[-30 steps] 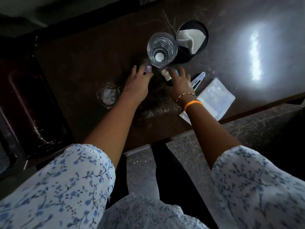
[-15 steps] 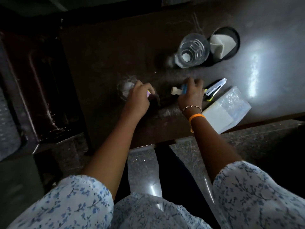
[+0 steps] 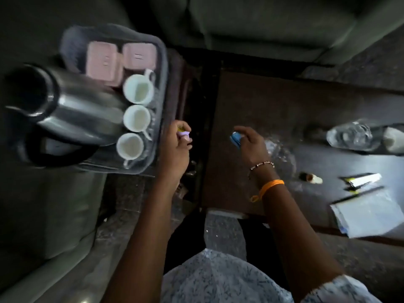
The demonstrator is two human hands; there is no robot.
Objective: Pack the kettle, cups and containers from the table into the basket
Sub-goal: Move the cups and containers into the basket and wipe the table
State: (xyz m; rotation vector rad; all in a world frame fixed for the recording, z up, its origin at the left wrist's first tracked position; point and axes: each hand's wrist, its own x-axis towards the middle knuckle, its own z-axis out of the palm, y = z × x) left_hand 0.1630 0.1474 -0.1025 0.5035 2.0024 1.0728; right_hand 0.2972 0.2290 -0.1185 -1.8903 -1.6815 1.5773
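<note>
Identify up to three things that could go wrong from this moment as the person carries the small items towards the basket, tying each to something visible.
1. The basket already holds the kettle, three cups and two pink containers; little room seems left, so more items may knock a cup.
2. The left hand pinches a small purple item short of the basket's rim; it might drop beside it.
3. The right hand could brush the clear glass when returning.

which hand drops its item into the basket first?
Left. The left hand pinches a small purple item right beside the basket rim. The right hand, gripping a blue item, is above the table, farther off.
</note>
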